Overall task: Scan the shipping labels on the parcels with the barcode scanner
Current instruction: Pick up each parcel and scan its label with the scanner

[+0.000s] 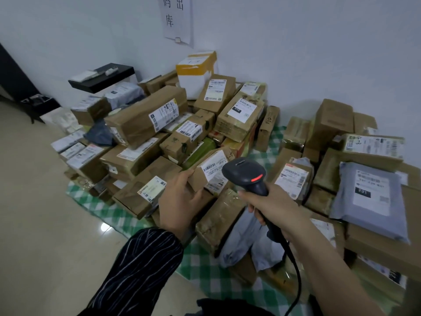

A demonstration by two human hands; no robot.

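Striped dark sleeve [141, 265] and bare right forearm enter from the lower edge, with the black cable [296, 277] trailing down from the right hand [271, 206]. Right fingers [255, 210] are curled round the handle of the barcode scanner [247, 174], gripping it; the scanner head rises above these fingers, and a red light shows on its back. Left hand [180, 201] holds a small parcel [197, 181]: the thumb lies on its near upper edge and the left fingers [198, 194] curl under its lower side. Its shipping label [213, 167], white with a barcode, sits just beyond the left fingers and just left of the scanner head; whether the head touches the label cannot be told.

Beneath both sets of fingers lies a green-and-white checked cloth [205, 265], spread on the pale floor [45, 224] and carrying the heap of parcels. Beyond the left fingers, a long carton [145, 115] rests tilted on top of the heap, label facing up. Farther beyond, against the wall, stands a white box with yellow tape [196, 74]. Right of the right fingers, a grey mailer bag [369, 201] lies on brown boxes, its label marked 231. Well beyond and left of the left fingers stands a low black desk [102, 78]. A paper sign [176, 17] hangs on the wall above the heap.
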